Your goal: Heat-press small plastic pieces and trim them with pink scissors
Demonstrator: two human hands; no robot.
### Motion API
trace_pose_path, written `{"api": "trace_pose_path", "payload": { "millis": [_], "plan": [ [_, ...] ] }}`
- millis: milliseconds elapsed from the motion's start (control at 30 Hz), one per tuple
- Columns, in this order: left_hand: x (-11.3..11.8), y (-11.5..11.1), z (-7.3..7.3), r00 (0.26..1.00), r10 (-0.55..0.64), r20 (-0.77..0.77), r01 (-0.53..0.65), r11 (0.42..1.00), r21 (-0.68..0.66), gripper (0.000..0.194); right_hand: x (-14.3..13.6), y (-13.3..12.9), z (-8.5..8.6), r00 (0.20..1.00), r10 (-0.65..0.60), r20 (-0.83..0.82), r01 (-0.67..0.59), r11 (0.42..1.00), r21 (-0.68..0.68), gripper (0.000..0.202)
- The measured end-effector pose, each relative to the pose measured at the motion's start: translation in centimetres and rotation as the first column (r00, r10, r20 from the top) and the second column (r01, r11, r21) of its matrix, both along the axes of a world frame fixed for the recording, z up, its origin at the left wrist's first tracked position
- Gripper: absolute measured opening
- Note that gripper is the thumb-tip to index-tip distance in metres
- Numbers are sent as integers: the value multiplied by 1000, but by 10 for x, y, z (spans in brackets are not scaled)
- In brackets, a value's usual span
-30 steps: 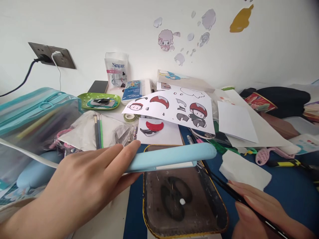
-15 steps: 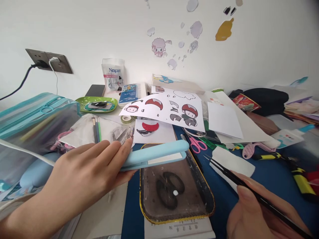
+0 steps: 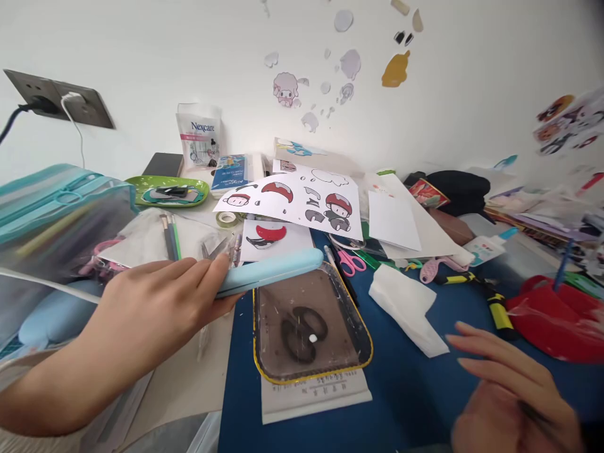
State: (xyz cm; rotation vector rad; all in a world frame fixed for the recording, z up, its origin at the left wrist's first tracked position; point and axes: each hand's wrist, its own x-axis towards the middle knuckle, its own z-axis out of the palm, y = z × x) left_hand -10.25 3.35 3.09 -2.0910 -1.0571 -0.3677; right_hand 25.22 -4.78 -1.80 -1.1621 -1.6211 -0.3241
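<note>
My left hand is wrapped round a light blue mini hair straightener, whose two plates are pressed together. Below its tip lies a smoky see-through tray with a yellow rim. A dark pair of scissors shows in or through the tray, and a small white piece is beside the handles. At the lower right, my right hand is slightly blurred, its index and middle fingers stretched out. It keeps the black tweezers in its grip; their tips are hidden. A folded white tissue lies left of that hand.
Behind the tray are a sheet of printed cut-out drawings, a red cut-out and pink scissors. A zip pouch and a green dish stand left. Yellow-black pliers and a red bag lie right.
The hair straightener has gone from parted to pressed together. My right hand has moved away from the tissue, and the tweezers' tips have turned out of sight. The view has shifted right.
</note>
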Motion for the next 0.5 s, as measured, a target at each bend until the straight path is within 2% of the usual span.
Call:
{"api": "trace_pose_path", "payload": {
  "millis": [100,167,333,500],
  "plan": [
    [1,3,7,998,-58,-4,58,997,52,39,-2,0,11,955,64,290,-37,994,-100,19],
    [2,5,11,995,-104,-4,104,992,72,41,-10,2,10,906,125,405,-67,986,-154,21],
    [3,8,15,993,-116,-10,116,991,61,43,-22,9,-3,846,153,511,-92,986,-142,16],
    [4,9,12,995,-102,-9,102,991,89,45,-21,8,-3,794,133,594,-109,991,-76,16]
  ]
}}
